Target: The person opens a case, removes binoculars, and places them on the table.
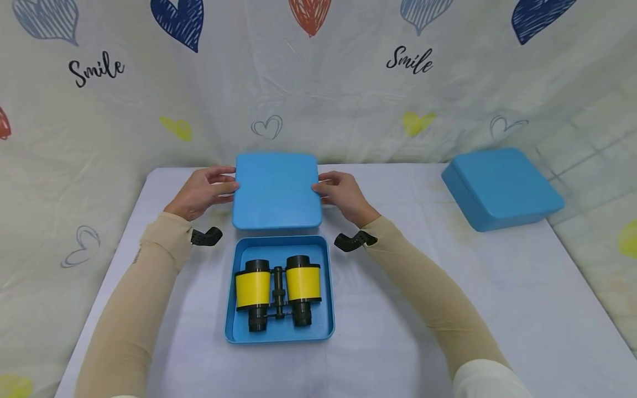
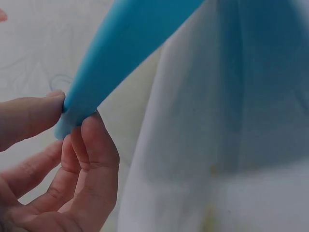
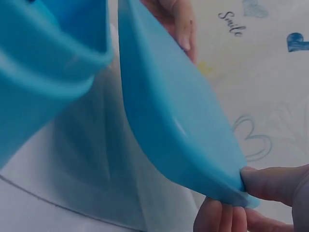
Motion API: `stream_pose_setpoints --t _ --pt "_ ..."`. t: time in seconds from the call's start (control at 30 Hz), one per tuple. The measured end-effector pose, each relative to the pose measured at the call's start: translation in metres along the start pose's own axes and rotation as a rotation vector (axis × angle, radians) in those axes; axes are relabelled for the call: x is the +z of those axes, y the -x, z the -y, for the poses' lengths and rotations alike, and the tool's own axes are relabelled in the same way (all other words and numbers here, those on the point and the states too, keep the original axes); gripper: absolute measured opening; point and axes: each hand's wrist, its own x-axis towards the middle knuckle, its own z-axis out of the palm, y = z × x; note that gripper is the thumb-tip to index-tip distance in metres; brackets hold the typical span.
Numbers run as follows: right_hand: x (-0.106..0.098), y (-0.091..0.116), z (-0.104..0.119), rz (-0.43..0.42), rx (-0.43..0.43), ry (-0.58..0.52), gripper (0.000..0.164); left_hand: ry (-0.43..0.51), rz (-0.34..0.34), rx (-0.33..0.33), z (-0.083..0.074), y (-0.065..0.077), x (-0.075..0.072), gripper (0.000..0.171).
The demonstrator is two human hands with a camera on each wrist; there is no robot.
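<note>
A blue lid (image 1: pixel 276 190) is held between both hands, just beyond a shallow blue box base (image 1: pixel 278 337) on the table. My left hand (image 1: pixel 204 190) pinches the lid's left edge; in the left wrist view the thumb (image 2: pixel 34 118) lies on its top and the fingers curl beneath. At the opposite edge my right hand (image 1: pixel 343 193) pinches too, its thumb (image 3: pixel 273 183) on the upper face in the right wrist view. Toy binoculars with yellow barrels (image 1: pixel 252 288) and black ends lie inside the base, below the lid in the head view. The lid's underside is hidden.
Another blue box (image 1: pixel 502 188), closed on top, stands near the table's right edge. A white cloth (image 1: pixel 388 331) covers the table. Behind it hangs a pale curtain (image 1: pixel 338 83) printed with hearts and writing.
</note>
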Motion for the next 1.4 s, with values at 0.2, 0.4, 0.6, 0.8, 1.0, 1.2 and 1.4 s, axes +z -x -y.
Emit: stream_pose_setpoints --t 0.2,0.4,0.6,0.8,1.0,1.2,1.4 --pt "0.003 -0.010 -0.004 0.006 0.044 0.081 0.048 -0.039 0.025 -0.043 0.013 -0.011 0.002 0.069" --pt "0.006 -0.019 -0.009 0.000 0.085 0.230 0.049 -0.097 0.045 -0.083 0.019 -0.018 0.005 0.071" --pt "0.009 -0.021 -0.010 -0.008 0.088 0.324 0.048 -0.148 0.050 -0.117 0.017 -0.019 0.012 0.069" --pt "0.012 -0.018 -0.006 -0.006 0.069 0.430 0.047 -0.193 0.049 -0.142 0.017 -0.019 0.020 0.066" --pt "0.013 -0.014 -0.001 0.010 0.047 0.551 0.042 -0.283 0.051 -0.143 0.013 -0.017 0.024 0.064" --pt "0.012 -0.010 0.001 0.022 0.029 0.581 0.042 -0.380 0.041 -0.129 0.006 -0.011 0.029 0.061" --pt "0.010 -0.006 -0.001 0.025 0.024 0.594 0.050 -0.489 0.007 -0.074 0.009 -0.002 0.029 0.057"
